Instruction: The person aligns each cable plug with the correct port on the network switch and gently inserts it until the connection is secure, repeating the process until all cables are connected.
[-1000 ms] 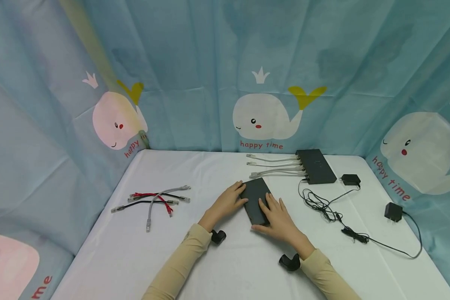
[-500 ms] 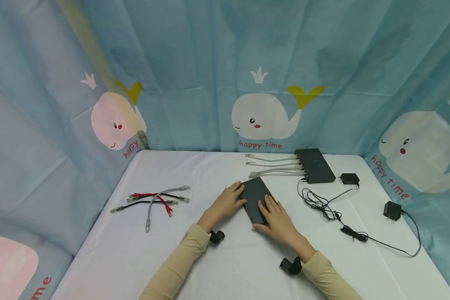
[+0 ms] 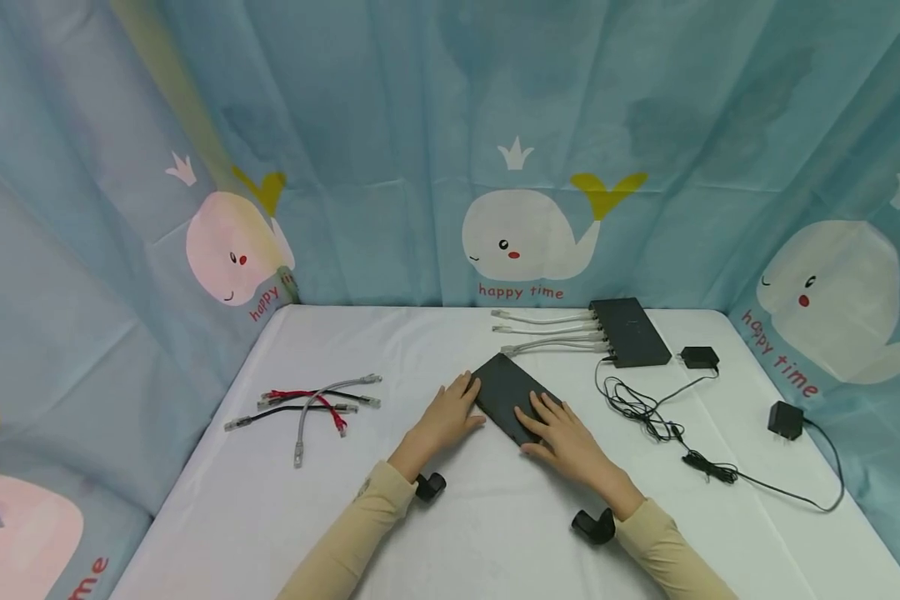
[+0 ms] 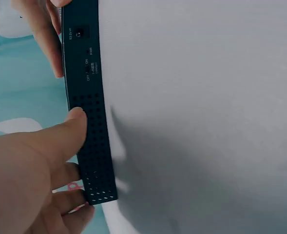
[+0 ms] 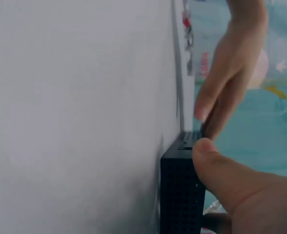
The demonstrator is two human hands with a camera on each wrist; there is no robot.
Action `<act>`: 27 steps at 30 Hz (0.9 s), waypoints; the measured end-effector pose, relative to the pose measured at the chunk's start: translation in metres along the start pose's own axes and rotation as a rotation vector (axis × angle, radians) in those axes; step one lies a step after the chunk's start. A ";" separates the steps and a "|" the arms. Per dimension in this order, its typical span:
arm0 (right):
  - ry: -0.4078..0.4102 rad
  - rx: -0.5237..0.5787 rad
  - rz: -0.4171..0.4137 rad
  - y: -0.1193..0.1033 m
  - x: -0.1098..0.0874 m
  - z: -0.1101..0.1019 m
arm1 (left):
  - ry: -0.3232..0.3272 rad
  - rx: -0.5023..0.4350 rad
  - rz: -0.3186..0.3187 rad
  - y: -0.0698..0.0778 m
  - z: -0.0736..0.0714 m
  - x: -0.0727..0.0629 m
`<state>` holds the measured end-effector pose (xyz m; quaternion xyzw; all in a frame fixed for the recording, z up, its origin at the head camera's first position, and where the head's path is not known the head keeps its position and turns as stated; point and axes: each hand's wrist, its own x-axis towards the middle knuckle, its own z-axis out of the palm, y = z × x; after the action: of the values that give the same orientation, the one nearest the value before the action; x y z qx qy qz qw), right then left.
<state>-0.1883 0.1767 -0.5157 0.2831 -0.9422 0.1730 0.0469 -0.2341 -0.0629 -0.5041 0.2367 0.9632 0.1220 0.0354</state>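
Hands (image 3: 441, 417) touching black box (image 3: 504, 392), loose cables (image 3: 317, 393) leftward, white tablecloth (image 3: 495, 533)

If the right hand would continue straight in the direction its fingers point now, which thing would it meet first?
The black box, most likely: the right hand has its fingers spread over the box's top, though how firmly they touch is hard to judge.

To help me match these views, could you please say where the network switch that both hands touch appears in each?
Head: network switch, below centre, slightly right.
Left wrist: network switch, left of centre, reaching the top edge.
Right wrist: network switch, bottom edge, right of centre.
Shared landmark: the left hand.
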 end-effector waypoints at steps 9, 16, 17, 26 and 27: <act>0.029 0.005 -0.026 0.010 0.000 -0.003 | 0.011 0.040 -0.024 0.005 0.000 -0.017; 0.067 -0.008 -0.033 0.020 0.003 -0.001 | 0.021 0.055 -0.015 0.007 -0.004 -0.028; 0.075 -0.013 -0.031 0.022 0.004 -0.001 | 0.019 0.064 -0.017 0.007 -0.003 -0.029; 0.091 0.014 0.016 0.032 0.011 0.001 | 0.041 0.120 -0.042 0.014 0.001 -0.036; 0.094 0.014 0.016 0.033 0.012 0.001 | 0.038 0.130 -0.050 0.015 0.001 -0.036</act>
<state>-0.2167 0.1954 -0.5242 0.2675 -0.9399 0.1932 0.0876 -0.1957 -0.0665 -0.5014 0.2122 0.9752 0.0626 0.0045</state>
